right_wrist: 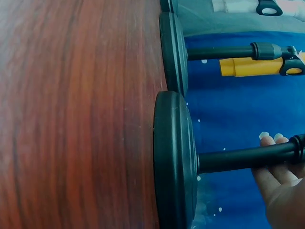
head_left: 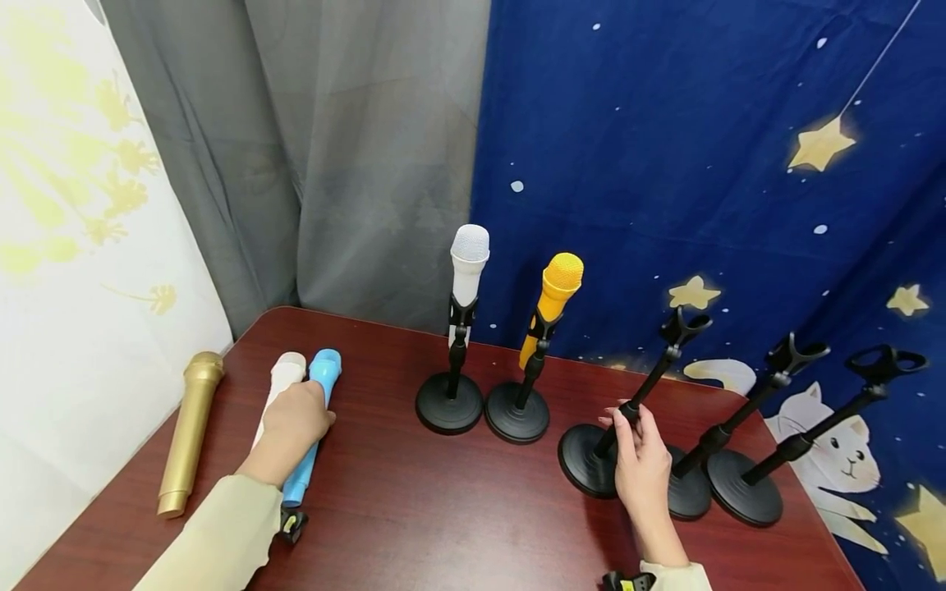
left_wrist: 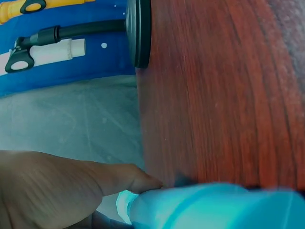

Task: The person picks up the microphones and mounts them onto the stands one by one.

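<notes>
My left hand (head_left: 296, 423) grips a light blue microphone (head_left: 325, 369), with the thumb along its side in the left wrist view. Beside it lies a white microphone (head_left: 288, 367), partly covered by the same hand. At the right, my right hand (head_left: 641, 464) holds the black pole of a microphone stand (head_left: 589, 460). That stand's clip on top holds nothing, and its round base rests on the table. In the right wrist view the fingertips (right_wrist: 264, 136) show past the pole.
A gold microphone (head_left: 190, 435) lies at the far left of the brown table (head_left: 443, 525). Upright in stands at the back are a white microphone (head_left: 467, 263) and a yellow microphone (head_left: 556, 291). Two more bare stands (head_left: 745, 488) are at the right, before blue cloth.
</notes>
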A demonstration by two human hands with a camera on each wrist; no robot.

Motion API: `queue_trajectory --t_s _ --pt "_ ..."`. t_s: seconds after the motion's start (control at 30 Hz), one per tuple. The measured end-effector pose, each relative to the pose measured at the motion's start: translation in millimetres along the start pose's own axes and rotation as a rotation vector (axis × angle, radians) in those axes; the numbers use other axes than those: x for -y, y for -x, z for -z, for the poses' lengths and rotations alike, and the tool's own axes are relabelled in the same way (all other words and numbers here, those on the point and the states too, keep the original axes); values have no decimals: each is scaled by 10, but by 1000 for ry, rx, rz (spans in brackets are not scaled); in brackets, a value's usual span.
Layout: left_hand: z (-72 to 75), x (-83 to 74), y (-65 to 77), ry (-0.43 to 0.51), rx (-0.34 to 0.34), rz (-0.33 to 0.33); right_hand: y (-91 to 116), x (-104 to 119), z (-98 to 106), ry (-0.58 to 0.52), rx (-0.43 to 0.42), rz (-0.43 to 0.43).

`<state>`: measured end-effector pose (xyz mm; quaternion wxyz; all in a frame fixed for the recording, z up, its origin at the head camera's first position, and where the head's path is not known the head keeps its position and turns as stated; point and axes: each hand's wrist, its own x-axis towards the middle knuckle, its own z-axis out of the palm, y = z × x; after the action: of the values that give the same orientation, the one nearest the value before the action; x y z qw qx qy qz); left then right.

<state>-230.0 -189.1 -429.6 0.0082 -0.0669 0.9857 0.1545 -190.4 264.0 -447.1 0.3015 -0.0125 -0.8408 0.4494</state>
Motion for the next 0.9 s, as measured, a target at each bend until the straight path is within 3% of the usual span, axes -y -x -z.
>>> queue_trajectory --t_s 0.23,0.37,0.5,0.67,0.9 --pt "35 69 6 69 20 7 57 37 5 73 5 18" --pt "100 26 55 122 -39 -8 88 73 20 72 7 45" --pt "142 -56 104 178 -114 -72 148 109 41 77 15 69" --pt "215 -211 240 290 -121 -134 272 155 32 96 34 74" --pt "299 -469 447 426 -98 -201 443 270 -8 33 63 108"
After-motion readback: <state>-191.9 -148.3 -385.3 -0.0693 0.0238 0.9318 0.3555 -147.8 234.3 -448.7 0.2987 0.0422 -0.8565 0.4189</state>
